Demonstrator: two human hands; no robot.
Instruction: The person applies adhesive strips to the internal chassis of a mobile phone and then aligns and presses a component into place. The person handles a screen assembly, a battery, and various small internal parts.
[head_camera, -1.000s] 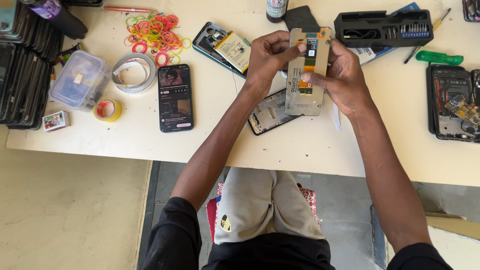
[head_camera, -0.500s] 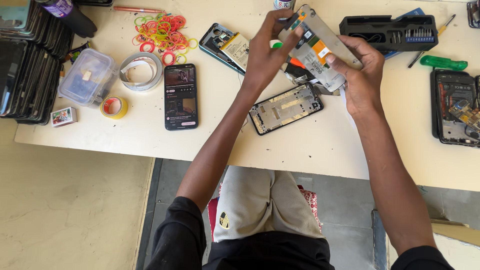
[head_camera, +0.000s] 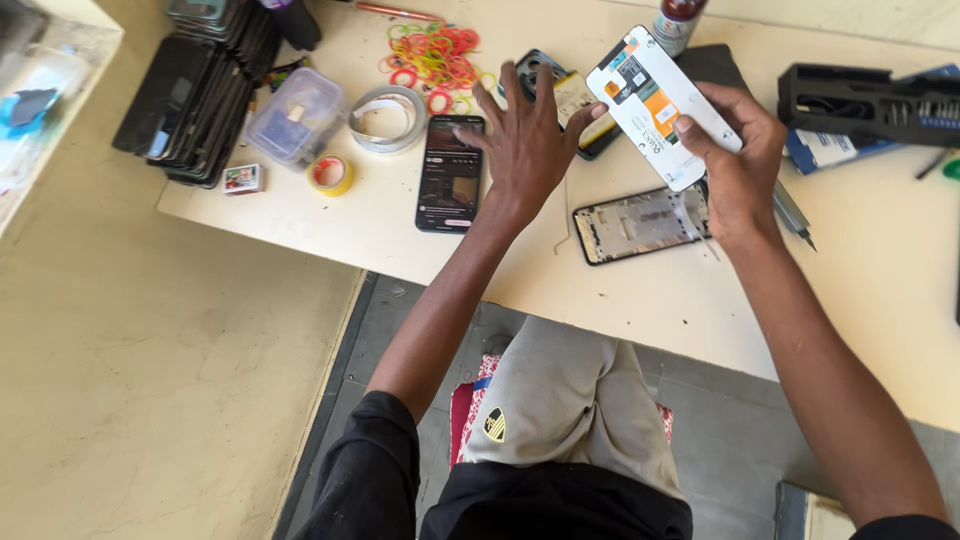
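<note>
The right hand (head_camera: 735, 150) grasped a white phone display panel (head_camera: 655, 105); the left hand (head_camera: 525, 140) hovered spread and released beside it, above the surface (head_camera: 400, 240).

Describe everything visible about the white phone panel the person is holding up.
The white phone panel is a flat, rounded rectangle, apparently plastic or glass-backed, with orange, blue and white stickers on the face turned toward the camera. It is held above the table, tilted diagonally, one corner pointing up and away. The right hand grips its lower right edge between thumb and fingers. The left hand, fingers spread, touches its left edge with one fingertip at most.
</note>
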